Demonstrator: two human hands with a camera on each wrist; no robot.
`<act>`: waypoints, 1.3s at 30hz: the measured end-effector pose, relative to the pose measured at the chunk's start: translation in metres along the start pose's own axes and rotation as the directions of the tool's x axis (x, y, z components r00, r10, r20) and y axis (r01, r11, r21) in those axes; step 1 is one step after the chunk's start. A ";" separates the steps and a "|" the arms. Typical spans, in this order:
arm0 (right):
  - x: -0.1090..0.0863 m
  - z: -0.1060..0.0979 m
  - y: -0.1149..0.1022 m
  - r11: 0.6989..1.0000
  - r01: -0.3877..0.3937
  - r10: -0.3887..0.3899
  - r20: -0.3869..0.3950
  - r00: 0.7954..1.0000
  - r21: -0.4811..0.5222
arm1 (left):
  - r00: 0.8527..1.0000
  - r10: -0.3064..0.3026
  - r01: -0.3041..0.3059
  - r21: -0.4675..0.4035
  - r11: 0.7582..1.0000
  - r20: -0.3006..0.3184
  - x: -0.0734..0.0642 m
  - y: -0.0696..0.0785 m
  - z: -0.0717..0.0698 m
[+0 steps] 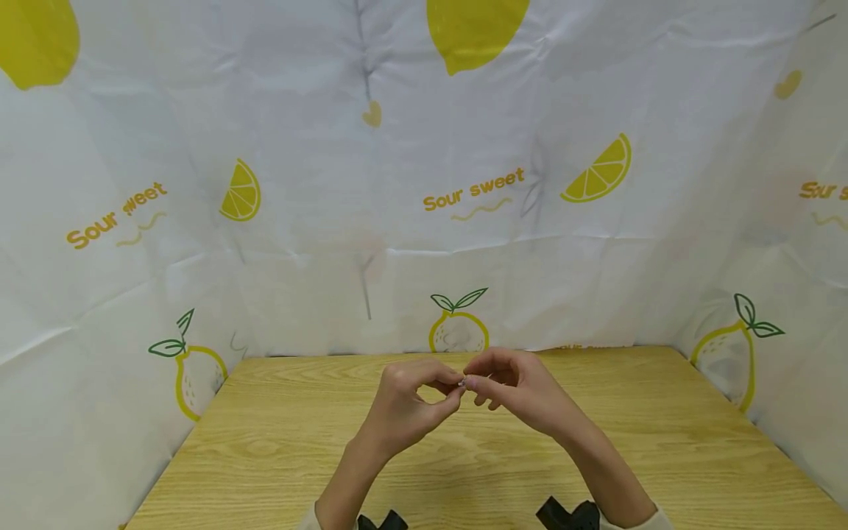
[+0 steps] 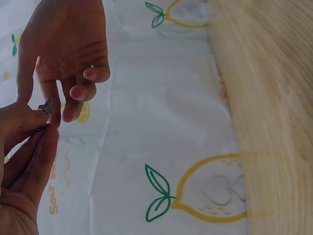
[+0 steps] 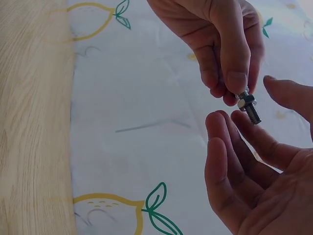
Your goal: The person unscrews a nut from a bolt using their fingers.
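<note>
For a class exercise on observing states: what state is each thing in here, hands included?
Bolt: held above the wooden table, threaded end exposed.
Nut: on the bolt, thread showing beyond it; tightness cannot be told.
Left hand: pinching the bolt.
Right hand: open, thumb and fingers parted near the threaded end.
Lemon-print cloth: hanging, creased.

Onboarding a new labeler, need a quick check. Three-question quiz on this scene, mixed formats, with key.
1. Which hand pinches the bolt?
2. True or false: a nut sits on the bolt's shaft.
3. Fill in the blank: the white sheet behind the wooden table is printed with lemons and the words "Sour ____".

Key: 1. The left hand. 2. True. 3. sweet.
</note>
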State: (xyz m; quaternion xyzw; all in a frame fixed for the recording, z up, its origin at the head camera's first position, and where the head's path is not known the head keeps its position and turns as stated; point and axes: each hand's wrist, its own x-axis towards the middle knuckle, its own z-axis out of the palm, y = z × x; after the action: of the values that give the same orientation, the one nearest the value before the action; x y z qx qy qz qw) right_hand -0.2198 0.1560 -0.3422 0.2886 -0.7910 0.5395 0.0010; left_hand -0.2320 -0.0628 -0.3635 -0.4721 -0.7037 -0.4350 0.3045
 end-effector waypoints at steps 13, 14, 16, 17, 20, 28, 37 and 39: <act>0.001 0.000 0.001 1.000 -0.002 0.001 0.044 0.999 0.026 | 1.000 -0.017 0.018 -0.010 1.000 0.007 0.001 0.002 0.001; 0.000 0.000 0.001 1.000 -0.005 0.004 0.040 0.999 0.028 | 1.000 -0.024 0.024 -0.013 1.000 0.008 0.001 0.003 0.001; 0.000 0.000 0.001 1.000 -0.004 0.003 0.031 1.000 0.025 | 0.999 -0.040 0.041 -0.021 0.999 0.010 0.000 0.004 0.000; 0.000 0.000 0.001 1.000 -0.001 0.001 0.026 1.000 0.022 | 0.999 -0.037 0.038 -0.017 0.999 0.009 0.000 0.003 0.000; 0.000 0.001 0.001 1.000 0.008 -0.008 0.007 1.000 0.015 | 1.000 -0.028 0.028 -0.007 1.000 0.006 0.000 0.003 0.001; -0.001 0.001 0.000 1.000 0.024 -0.024 -0.026 0.999 -0.001 | 0.998 -0.057 0.057 -0.011 0.998 0.009 0.000 0.003 0.001; 0.000 -0.001 0.001 1.000 -0.011 0.011 0.030 0.999 -0.014 | 1.000 -0.013 0.013 0.010 1.000 0.002 0.000 0.001 0.001; 0.001 -0.001 0.002 1.000 0.000 0.001 0.055 0.998 -0.008 | 1.000 0.001 -0.001 0.015 1.000 -0.001 0.000 0.001 0.001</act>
State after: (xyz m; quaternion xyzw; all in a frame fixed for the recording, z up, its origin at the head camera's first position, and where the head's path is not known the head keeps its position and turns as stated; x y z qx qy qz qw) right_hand -0.2221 0.1567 -0.3436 0.3031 -0.7931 0.5280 -0.0198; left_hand -0.2315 -0.0612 -0.3636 -0.4699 -0.7067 -0.4298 0.3084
